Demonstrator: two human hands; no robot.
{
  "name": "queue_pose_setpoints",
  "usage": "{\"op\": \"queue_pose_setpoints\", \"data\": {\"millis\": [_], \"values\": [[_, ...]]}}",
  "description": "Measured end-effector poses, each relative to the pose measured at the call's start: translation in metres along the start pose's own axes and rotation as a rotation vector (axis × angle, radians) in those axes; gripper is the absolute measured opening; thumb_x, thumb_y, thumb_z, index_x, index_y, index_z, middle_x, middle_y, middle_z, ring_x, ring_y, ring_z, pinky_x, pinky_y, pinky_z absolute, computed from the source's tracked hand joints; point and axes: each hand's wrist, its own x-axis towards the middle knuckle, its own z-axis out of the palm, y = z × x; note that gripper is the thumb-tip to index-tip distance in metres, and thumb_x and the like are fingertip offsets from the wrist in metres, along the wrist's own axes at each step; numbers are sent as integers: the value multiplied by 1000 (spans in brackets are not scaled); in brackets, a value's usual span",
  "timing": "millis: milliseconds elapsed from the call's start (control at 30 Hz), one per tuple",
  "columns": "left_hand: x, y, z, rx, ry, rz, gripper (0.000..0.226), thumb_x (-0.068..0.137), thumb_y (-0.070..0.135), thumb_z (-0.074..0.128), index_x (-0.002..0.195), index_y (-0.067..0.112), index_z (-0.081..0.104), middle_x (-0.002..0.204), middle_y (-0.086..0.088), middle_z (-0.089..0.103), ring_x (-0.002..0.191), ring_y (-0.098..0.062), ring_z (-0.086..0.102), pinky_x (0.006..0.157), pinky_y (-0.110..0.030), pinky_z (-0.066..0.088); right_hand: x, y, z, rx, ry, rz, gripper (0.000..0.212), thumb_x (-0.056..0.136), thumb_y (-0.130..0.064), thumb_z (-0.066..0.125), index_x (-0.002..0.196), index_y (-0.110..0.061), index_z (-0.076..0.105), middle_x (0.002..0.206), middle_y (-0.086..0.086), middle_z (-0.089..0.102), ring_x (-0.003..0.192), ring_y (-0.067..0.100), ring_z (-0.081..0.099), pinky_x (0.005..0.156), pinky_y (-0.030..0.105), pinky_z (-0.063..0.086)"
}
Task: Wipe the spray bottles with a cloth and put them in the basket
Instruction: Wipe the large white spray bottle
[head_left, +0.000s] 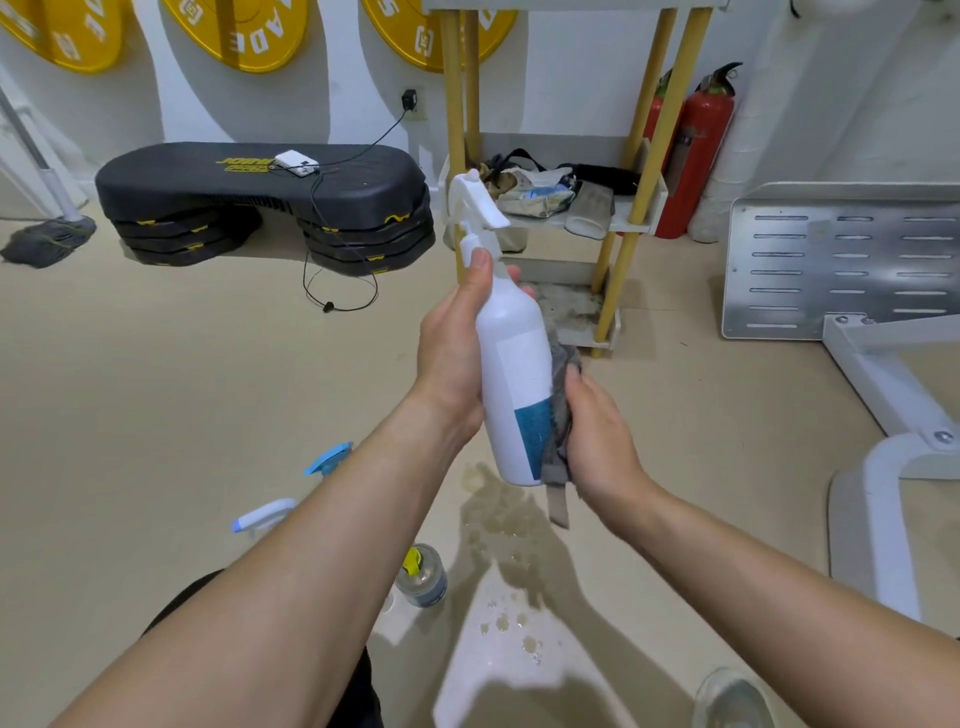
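Gym corner: beige floor (182, 389), white wall (332, 93) with yellow weight plates (239, 31) hung on it. Black step platform (260, 192) sits on stacked risers at back left. Perforated metal plate (841, 260) on a white frame is at right. Yellow-legged shelf rack (452, 104) stands back centre with clutter on its lower shelf, and red fire extinguishers (696, 156) are just beside it on the right. Mop (49, 241) lies far left.

White spray bottle (511, 364) is in the air at frame centre, roughly upright and tilted slightly, nozzle pointing right. Left hand (452, 353) is wrapped round its upper body, thumb running up toward the neck. Right hand (602, 436) has its fingers curled on a grey cloth (558, 415), pressing it against the bottle's lower right side over the blue label; a strip of cloth hangs below the base.

Wet patch (509, 519) on the floor under the hands, droplets nearer the camera. Floor at lower left, partly hidden by the left forearm: blue trigger head (327, 460), white trigger head with blue tip (262, 514), small yellow-capped bottle (422, 577). White power bank (296, 162) with a black cable sits on the step platform.
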Motion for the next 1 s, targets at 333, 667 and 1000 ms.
{"op": "queue_pose_setpoints", "data": {"millis": [333, 667, 1000], "values": [[-11, -18, 13, 259, -194, 14, 32, 101, 48, 54, 114, 26, 73, 115, -12, 75, 109, -32, 71, 101, -48, 54, 20, -35, -14, 182, 42, 200, 33, 101, -37, 44, 84, -20, 66, 67, -4, 70, 73, 19, 67, 71, 33, 51], [-13, -26, 14, 167, -142, -110, 50, 100, 48, 55, 130, 8, 63, 120, -17, 72, 96, -25, 72, 86, -36, 59, 13, -32, -3, -103, 157, -146, 31, 104, -33, 38, 96, -14, 61, 87, 0, 69, 84, 18, 65, 81, 44, 51], [-3, -32, 7, 150, -56, -82, 42, 102, 41, 54, 124, 7, 67, 112, -12, 76, 100, -23, 74, 85, -34, 57, -7, -16, 4, -391, 89, -336, 42, 103, -29, 44, 145, -26, 46, 126, 2, 52, 116, 13, 50, 95, 26, 41]]}}
